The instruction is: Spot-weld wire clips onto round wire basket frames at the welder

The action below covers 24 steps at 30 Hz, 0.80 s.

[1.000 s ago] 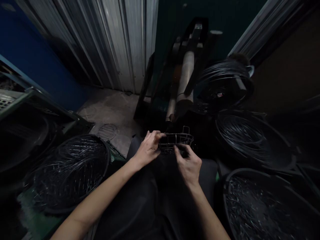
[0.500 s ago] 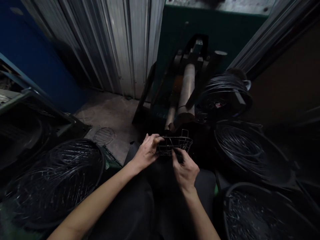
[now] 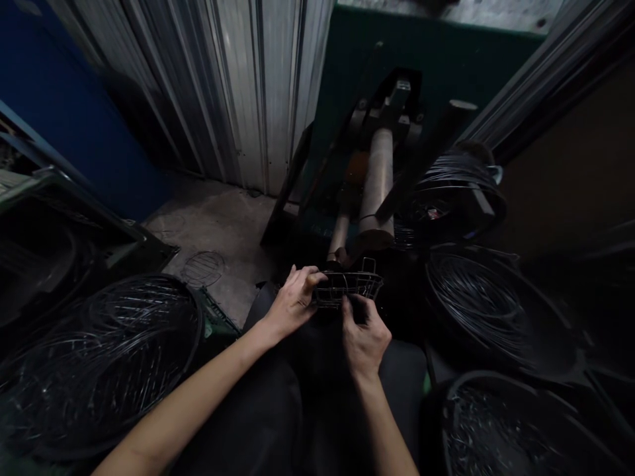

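Wire basket: small, shallow, of thin metal wire, held level above the person's dark-clad lap, just in front of the machine; a small wire loop stands up at its far rim.
Left hand: fingers curled over the basket's left end, thumb beneath, clamped on the rim.
Right hand: back to the camera, fingertips drawn together on the near side of the basket, pinching its wires.
Machine: dark frame with a pale upright cylinder, straight ahead against a green panel.
Wire spool: right of the machine, wound with dark wire.
Left tub: round, black, full of wire pieces.
Right tubs: two more, stacked with wire.
Round grid: flat on the concrete floor.
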Each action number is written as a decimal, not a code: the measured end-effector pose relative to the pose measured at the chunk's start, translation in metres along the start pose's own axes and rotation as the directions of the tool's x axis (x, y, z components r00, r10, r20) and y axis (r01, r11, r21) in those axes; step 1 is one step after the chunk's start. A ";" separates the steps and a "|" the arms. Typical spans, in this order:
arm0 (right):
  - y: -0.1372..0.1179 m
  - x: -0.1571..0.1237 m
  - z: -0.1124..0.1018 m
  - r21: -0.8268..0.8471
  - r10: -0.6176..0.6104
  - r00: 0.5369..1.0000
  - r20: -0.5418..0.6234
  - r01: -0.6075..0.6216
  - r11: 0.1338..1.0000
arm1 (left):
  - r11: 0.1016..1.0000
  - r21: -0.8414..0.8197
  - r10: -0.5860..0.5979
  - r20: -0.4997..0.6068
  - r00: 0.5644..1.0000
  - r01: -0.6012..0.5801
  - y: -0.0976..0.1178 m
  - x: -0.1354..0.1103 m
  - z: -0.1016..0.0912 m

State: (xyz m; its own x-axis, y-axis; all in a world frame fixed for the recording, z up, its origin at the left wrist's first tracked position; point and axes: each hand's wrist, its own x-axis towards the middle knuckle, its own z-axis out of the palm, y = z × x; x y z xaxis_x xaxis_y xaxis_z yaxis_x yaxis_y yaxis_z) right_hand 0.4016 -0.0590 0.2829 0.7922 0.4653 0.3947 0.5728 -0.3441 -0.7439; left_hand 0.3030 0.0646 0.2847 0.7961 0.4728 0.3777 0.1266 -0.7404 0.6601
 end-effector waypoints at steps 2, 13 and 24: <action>0.001 -0.002 0.004 -0.018 -0.036 0.999 -0.026 0.035 0.999 | 1.000 -0.004 -0.004 -0.014 1.000 0.004 -0.001 0.000 0.002; 0.002 -0.008 0.012 -0.102 -0.141 0.981 -0.132 0.128 0.987 | 1.000 0.003 0.013 -0.019 1.000 -0.013 -0.003 0.000 0.004; 0.008 0.000 0.013 0.001 -0.021 0.991 -0.130 0.021 1.000 | 0.998 0.021 0.052 -0.021 0.998 -0.051 -0.012 -0.002 0.005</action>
State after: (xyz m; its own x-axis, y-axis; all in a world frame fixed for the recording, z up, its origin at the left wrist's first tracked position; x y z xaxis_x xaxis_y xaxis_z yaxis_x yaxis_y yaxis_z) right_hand 0.4036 -0.0518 0.2697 0.8008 0.3620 0.4772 0.5893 -0.3338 -0.7357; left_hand 0.3031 0.0701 0.2730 0.7891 0.4438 0.4247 0.0979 -0.7734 0.6263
